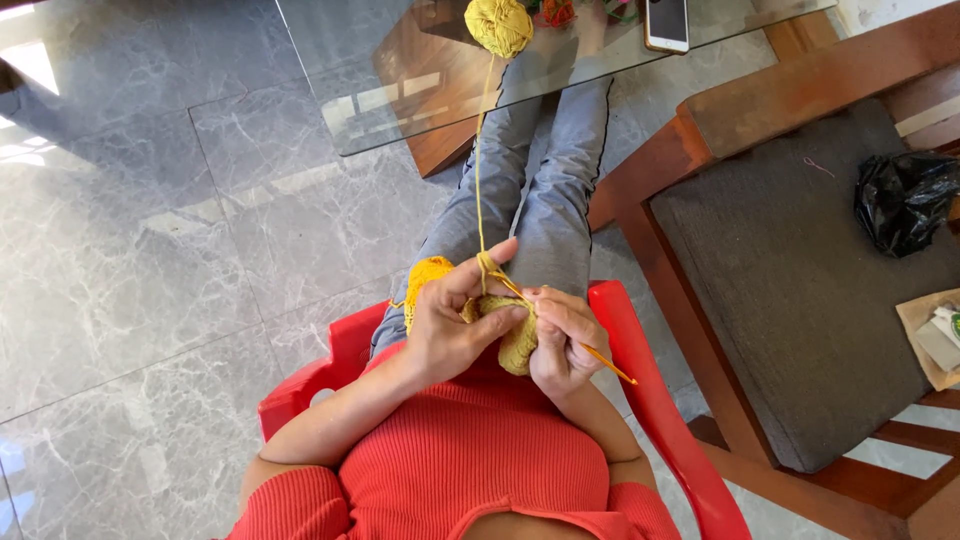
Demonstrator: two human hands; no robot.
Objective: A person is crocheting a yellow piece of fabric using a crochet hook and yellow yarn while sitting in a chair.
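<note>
The person is sitting in a red plastic chair (655, 400) and crocheting over the lap. The left hand (450, 325) is closing its fingers (497, 318) around a small yellow-green crocheted piece (515, 345), pinching it so the working edge is facing up toward the hook. Its forefinger is lifting the yellow strand (479, 180), apparently to keep it taut as it is running in. The right hand (562, 340) is gripping a slim crochet hook (605, 360), fingers curled round the shaft, with the handle end sticking out to the right and the tip buried at the edge of the piece, just beside the left thumb. A brighter orange-yellow bit of work (428, 272) is hanging to the left of the left hand, touching the knee.

The strand is leading far up to a yellow ball of yarn (499, 24) sitting on the glass tabletop (400, 70), placed straight ahead, probably so it is feeding freely. A phone (667, 24) is lying farther right on the same glass. To the right, a wooden seat with a dark cushion (790, 290) is carrying a black plastic bag (905, 200).
</note>
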